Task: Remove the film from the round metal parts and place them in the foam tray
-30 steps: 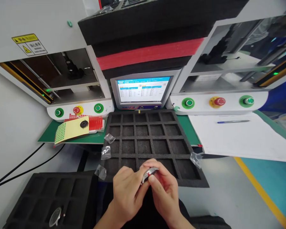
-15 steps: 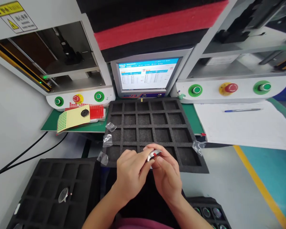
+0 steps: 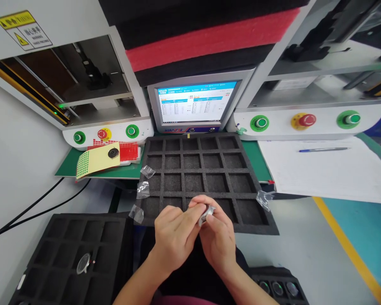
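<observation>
Together, our left hand (image 3: 174, 235) and right hand (image 3: 217, 241) pinch a small round metal part (image 3: 206, 215), low in the view at about 6 o'clock, just over the near edge of the black foam tray (image 3: 197, 169). Both hands are curled nearly closed, fingertips meeting on the part's rim; most of it is hidden behind them. We judge it light, stiff and smooth, so likely slippery, and best held by the rim rather than the face. Clear film scraps (image 3: 142, 189) lie at 9 o'clock of the tray. Another foam tray (image 3: 66, 250) at 8 o'clock holds a similar round piece (image 3: 83, 263). The monitor (image 3: 195, 103) glows at 12 o'clock beyond the counter (image 3: 95, 169).
</observation>
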Motion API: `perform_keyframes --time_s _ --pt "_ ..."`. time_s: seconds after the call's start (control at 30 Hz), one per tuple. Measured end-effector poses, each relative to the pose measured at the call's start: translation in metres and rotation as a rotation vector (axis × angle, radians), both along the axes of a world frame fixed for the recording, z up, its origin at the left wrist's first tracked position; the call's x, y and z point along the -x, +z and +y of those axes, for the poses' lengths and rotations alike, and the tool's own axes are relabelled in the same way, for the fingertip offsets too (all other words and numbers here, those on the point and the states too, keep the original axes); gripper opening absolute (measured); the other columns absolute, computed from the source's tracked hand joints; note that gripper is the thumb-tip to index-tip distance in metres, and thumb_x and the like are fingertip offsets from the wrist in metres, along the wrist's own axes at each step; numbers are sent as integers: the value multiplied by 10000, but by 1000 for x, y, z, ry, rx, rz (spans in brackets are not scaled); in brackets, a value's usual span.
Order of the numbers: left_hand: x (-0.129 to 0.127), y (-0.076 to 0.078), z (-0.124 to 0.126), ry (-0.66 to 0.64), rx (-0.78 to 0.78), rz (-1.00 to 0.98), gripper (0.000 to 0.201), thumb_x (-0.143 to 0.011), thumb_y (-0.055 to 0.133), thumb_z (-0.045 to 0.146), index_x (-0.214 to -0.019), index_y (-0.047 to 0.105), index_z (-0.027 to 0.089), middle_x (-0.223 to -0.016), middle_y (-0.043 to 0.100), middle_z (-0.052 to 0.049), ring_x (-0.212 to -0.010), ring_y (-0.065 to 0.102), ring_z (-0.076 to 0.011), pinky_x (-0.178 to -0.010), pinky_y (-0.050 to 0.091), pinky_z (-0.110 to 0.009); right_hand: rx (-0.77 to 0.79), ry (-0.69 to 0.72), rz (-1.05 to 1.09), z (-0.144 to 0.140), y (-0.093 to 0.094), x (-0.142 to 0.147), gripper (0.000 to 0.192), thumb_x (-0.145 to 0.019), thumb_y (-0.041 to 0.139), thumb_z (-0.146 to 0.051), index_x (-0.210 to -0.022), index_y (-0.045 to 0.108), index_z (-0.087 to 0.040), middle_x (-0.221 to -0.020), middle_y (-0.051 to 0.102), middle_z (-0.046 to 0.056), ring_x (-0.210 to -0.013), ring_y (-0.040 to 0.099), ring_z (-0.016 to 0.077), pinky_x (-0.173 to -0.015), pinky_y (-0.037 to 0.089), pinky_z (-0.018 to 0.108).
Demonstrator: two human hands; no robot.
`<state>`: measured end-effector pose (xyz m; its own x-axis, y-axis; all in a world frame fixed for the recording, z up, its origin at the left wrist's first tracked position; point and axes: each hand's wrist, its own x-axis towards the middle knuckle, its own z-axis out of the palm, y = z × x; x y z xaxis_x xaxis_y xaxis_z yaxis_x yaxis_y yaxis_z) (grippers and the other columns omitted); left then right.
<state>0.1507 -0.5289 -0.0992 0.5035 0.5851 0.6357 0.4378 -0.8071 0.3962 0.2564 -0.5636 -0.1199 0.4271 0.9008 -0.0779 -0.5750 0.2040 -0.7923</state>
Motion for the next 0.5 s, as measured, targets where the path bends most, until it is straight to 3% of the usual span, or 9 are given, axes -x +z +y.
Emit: perform_keyframes --time_s 0.3,0.5 --pt "2 7 0 -33 47 -24 195 -992 546 95 -1131 672 147 -898 804 -24 -580 604 -114 -580 437 -274 -109 46 0 -2 -2 0 220 -841 755 -391 -981 791 -226 -898 698 54 -824 646 170 -744 535 239" --pt "2 6 0 -48 -16 -52 185 -1015 514 120 -1127 660 138 -846 790 -26 -580 607 -117 -572 440 -269 -180 9 8 1 1 6 173 -864 738 -393 -861 755 -221 -848 632 42 -786 596 164 -721 497 246"
